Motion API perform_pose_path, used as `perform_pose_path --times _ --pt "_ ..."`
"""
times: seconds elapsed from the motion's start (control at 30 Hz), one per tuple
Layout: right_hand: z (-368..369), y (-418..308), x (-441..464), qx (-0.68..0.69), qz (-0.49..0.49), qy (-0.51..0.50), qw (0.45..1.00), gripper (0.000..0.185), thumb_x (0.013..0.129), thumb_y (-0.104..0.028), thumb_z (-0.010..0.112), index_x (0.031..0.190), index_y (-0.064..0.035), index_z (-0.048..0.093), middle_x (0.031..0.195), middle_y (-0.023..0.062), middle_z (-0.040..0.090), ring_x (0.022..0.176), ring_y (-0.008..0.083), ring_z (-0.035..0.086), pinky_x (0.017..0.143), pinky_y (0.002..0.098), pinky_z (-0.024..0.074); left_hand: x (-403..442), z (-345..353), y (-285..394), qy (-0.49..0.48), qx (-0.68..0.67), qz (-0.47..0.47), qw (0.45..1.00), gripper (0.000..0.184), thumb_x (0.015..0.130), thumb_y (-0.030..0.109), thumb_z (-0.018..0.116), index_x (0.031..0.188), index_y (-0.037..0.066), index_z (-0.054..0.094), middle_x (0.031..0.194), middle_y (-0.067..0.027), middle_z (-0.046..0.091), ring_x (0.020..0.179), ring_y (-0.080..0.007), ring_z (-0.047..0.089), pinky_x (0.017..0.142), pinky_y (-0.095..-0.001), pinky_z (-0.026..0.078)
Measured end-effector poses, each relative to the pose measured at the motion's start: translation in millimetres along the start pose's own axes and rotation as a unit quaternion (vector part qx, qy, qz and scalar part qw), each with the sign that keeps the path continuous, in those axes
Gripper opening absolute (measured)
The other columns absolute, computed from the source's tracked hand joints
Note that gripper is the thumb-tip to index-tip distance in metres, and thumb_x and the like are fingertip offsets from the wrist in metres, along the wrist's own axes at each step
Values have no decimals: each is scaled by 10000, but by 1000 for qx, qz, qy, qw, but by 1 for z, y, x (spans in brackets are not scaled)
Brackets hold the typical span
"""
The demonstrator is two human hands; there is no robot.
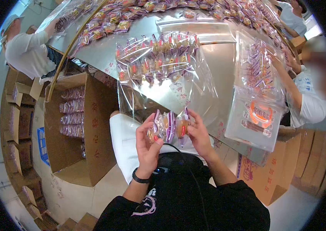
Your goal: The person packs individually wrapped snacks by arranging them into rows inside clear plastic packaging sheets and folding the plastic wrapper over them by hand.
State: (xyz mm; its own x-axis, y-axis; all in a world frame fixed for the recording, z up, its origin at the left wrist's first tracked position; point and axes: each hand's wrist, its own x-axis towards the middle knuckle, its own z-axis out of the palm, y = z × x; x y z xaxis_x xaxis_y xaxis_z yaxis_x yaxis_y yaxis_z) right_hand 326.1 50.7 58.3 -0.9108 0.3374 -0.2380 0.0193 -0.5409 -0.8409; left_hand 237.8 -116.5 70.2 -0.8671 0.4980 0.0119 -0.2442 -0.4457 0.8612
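Between my two hands is a short row of wrapped pastries point(169, 125) in clear packets with purple edges and red labels. The fingers of my left hand point(146, 144) close round the left end of the row. My right hand point(200, 134) grips its right end. Just beyond them, on the metal table, lies a large clear plastic bag point(203, 79) with two rows of the same packets point(155, 61) in its far part. The near part of that bag hangs toward my lap.
Loose packets point(132, 17) pile along the table's far side. Flat printed bags point(253, 123) lie at right, beside a co-worker's filled bag point(259, 65). An open carton point(97, 127) with packed rows stands left; another carton point(270, 169) is at right. More co-workers stand around the table.
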Motion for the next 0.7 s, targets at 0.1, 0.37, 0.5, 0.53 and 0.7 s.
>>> perform_pose_path --times 0.1,0.37,0.5,0.53,0.7 --pt "-4 2 -2 -4 8 -32 999 698 992 -265 675 1546 -38 315 1360 135 604 1274 217 564 1122 378 421 -2 -3 3 3 67 -41 997 731 885 -74 666 1531 34 341 1510 -158 464 1412 -249 470 1172 -405 402" --pt "17 4 -1 -61 -80 -59 993 812 900 -255 799 1511 -50 304 1531 168 459 1407 258 461 1196 403 349 -1 -9 5 -35 38 -67 996 813 932 35 673 1609 33 224 1543 -151 429 1409 -239 463 1187 -397 368" --pt "21 5 0 -130 -127 -52 982 917 802 -98 873 1501 -56 281 1535 176 448 1427 264 451 1189 407 367 -2 -2 6 -53 -7 -76 996 778 970 86 645 1611 22 210 1565 -157 398 1446 -242 421 1211 -400 326" --pt "21 4 1 -135 -125 -42 982 941 780 -59 883 1498 -57 275 1537 178 443 1433 265 447 1185 408 374 -2 2 8 -56 43 -82 994 774 977 100 643 1611 18 207 1569 -158 391 1455 -243 411 1216 -401 316" --pt "13 6 2 -249 -208 -41 945 917 804 -39 851 1501 -67 257 1471 175 509 1340 254 538 1149 418 420 -2 0 14 -108 83 -104 985 735 1040 260 597 1607 18 197 1588 -173 375 1469 -257 395 1230 -411 283"
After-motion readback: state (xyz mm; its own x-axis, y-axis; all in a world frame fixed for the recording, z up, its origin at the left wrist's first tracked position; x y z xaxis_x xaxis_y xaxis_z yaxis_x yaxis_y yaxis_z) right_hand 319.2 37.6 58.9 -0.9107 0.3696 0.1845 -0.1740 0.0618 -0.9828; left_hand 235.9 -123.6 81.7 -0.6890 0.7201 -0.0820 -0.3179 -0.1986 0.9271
